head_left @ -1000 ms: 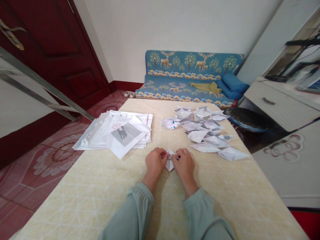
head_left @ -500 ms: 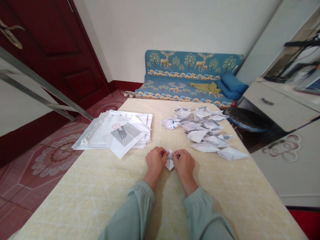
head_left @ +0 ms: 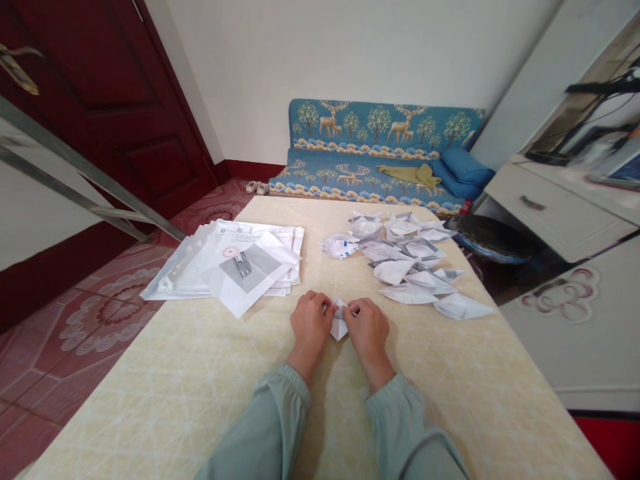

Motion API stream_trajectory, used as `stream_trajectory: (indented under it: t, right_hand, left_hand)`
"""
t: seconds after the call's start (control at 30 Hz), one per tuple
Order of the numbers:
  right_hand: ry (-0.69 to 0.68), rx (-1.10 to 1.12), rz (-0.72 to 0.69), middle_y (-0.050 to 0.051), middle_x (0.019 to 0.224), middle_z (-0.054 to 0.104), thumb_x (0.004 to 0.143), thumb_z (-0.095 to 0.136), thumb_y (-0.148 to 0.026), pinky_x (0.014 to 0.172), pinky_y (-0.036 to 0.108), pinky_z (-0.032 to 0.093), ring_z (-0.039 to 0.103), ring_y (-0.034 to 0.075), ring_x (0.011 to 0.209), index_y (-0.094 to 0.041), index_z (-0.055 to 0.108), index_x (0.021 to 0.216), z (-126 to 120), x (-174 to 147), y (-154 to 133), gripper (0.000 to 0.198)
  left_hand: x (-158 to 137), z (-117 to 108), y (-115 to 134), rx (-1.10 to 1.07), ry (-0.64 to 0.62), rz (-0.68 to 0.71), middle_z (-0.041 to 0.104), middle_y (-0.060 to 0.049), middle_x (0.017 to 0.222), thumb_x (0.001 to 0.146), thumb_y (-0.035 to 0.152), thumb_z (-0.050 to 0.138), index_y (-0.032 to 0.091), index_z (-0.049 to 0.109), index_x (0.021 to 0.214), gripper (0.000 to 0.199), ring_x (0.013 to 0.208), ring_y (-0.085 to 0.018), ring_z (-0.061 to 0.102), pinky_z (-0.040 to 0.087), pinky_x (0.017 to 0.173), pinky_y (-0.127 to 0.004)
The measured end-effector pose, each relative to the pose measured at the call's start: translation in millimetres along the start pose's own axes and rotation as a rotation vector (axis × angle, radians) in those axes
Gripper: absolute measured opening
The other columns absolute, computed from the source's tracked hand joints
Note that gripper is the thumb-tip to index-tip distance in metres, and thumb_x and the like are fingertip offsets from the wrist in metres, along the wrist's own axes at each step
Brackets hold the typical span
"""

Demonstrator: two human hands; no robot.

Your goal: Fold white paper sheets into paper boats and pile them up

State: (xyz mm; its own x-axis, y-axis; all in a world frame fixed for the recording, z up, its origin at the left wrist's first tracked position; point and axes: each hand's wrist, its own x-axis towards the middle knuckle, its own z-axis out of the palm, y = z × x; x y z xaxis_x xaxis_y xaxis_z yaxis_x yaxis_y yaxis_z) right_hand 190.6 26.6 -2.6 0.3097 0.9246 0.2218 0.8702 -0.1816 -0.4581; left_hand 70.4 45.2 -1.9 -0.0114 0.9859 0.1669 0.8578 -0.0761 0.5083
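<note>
A small folded piece of paper (head_left: 339, 328), white with a grey band, lies at the middle of the table between my hands. My left hand (head_left: 311, 325) pinches its left side between thumb and fingers. On the opposite side, my right hand (head_left: 369, 327) grips it the same way. The paper's outer edges are partly hidden by my fingers. Beyond my right hand sit several folded paper boats (head_left: 410, 293), grouped in rows. Ahead and to the left is a stack of papers (head_left: 295, 267), topped by a loose printed sheet (head_left: 237, 303) turned at an angle.
The table (head_left: 150, 400) wears a pale yellow patterned cloth. A blue sofa (head_left: 325, 160) stands past its far edge. To the right are a round black stool (head_left: 493, 237) and a white cabinet (head_left: 565, 207). Metal bars (head_left: 95, 173) slant down at the left.
Both hands stay pinched on the folded paper with only a slight shift of the fingers. The whole view has moved very slightly; the boats and stack look unchanged.
</note>
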Motion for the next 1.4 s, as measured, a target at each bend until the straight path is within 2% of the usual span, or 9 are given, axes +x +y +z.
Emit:
stream_trajectory:
  t: [0.13,0.23,0.5,0.63,0.77,0.87,1.17,1.3,1.4]
  right_hand:
    - [-0.021,0.004,0.059,0.001,0.075,0.065,0.076,0.061,-0.027,0.057,0.025,0.032,0.060,0.017,0.074,-0.021,0.059,0.079,-1,1,-2,0.007]
    - [-0.036,0.064,0.089,0.000,0.078,0.066,0.074,0.062,-0.025,0.057,0.024,0.033,0.061,0.016,0.074,-0.021,0.055,0.091,-1,3,-2,0.019]
    - [-0.012,0.358,0.102,-0.003,0.076,0.067,0.070,0.062,-0.021,0.058,0.024,0.038,0.059,0.014,0.065,-0.022,0.056,0.096,6,1,7,0.027]
    - [0.032,0.598,0.057,-0.001,0.074,0.064,0.072,0.061,-0.023,0.060,0.026,0.042,0.057,0.014,0.061,-0.019,0.060,0.096,10,1,10,0.025]
    - [0.074,0.752,-0.133,0.004,0.084,0.063,0.077,0.060,-0.026,0.070,0.028,0.045,0.059,0.016,0.078,-0.019,0.067,0.088,6,1,6,0.015]
    - [0.080,0.797,-0.201,0.004,0.086,0.063,0.078,0.062,-0.027,0.076,0.030,0.045,0.058,0.017,0.085,-0.020,0.069,0.086,2,1,2,0.013]
    - [0.060,0.903,-0.152,0.001,0.070,0.059,0.075,0.059,-0.023,0.066,0.028,0.044,0.056,0.016,0.071,-0.019,0.064,0.067,-5,1,-1,0.011]
    - [0.109,0.924,-0.103,0.000,0.068,0.058,0.075,0.058,-0.023,0.065,0.027,0.043,0.055,0.015,0.068,-0.018,0.064,0.067,-7,1,2,0.011]
    - [0.121,0.935,-0.045,0.000,0.069,0.059,0.074,0.058,-0.025,0.064,0.027,0.043,0.056,0.015,0.069,-0.018,0.063,0.068,-6,2,6,0.010]
  left_hand:
    - [0,-3,2,0.002,-0.025,-0.034,0.065,-0.001,0.086,0.079,0.035,0.063,0.024,0.060,0.087,0.014,0.086,-0.018,0.056,0.033,0.065,-0.026]
    - [2,-6,3,0.004,-0.056,-0.043,0.066,-0.002,0.089,0.078,0.035,0.063,0.024,0.061,0.090,0.017,0.088,-0.019,0.056,0.034,0.065,-0.026]
    - [4,-8,-6,-0.128,-0.077,0.072,0.065,-0.001,0.079,0.073,0.031,0.069,0.023,0.068,0.083,0.012,0.083,-0.018,0.056,0.036,0.067,-0.026]
    - [7,-3,-12,-0.409,-0.027,0.102,0.064,-0.001,0.076,0.072,0.026,0.069,0.019,0.067,0.072,0.007,0.080,-0.016,0.057,0.040,0.071,-0.026]
    - [8,0,-13,-0.769,-0.025,0.083,0.063,-0.002,0.070,0.071,0.024,0.069,0.015,0.067,0.069,0.009,0.069,-0.014,0.056,0.042,0.065,-0.024]
    - [7,-1,-11,-0.876,-0.039,0.064,0.060,-0.001,0.063,0.068,0.025,0.071,0.013,0.066,0.065,0.013,0.060,-0.012,0.052,0.039,0.058,-0.023]
    - [5,-4,-7,-0.850,-0.065,0.145,0.059,-0.001,0.063,0.070,0.030,0.071,0.014,0.069,0.066,0.017,0.058,-0.011,0.050,0.039,0.056,-0.022]
    - [4,-1,-7,-0.836,-0.133,0.185,0.066,-0.004,0.068,0.073,0.031,0.069,0.014,0.072,0.074,0.018,0.063,-0.013,0.057,0.042,0.059,-0.023]
    - [3,2,-9,-0.871,-0.204,0.145,0.071,-0.005,0.076,0.073,0.032,0.069,0.014,0.074,0.082,0.021,0.069,-0.016,0.062,0.046,0.064,-0.024]
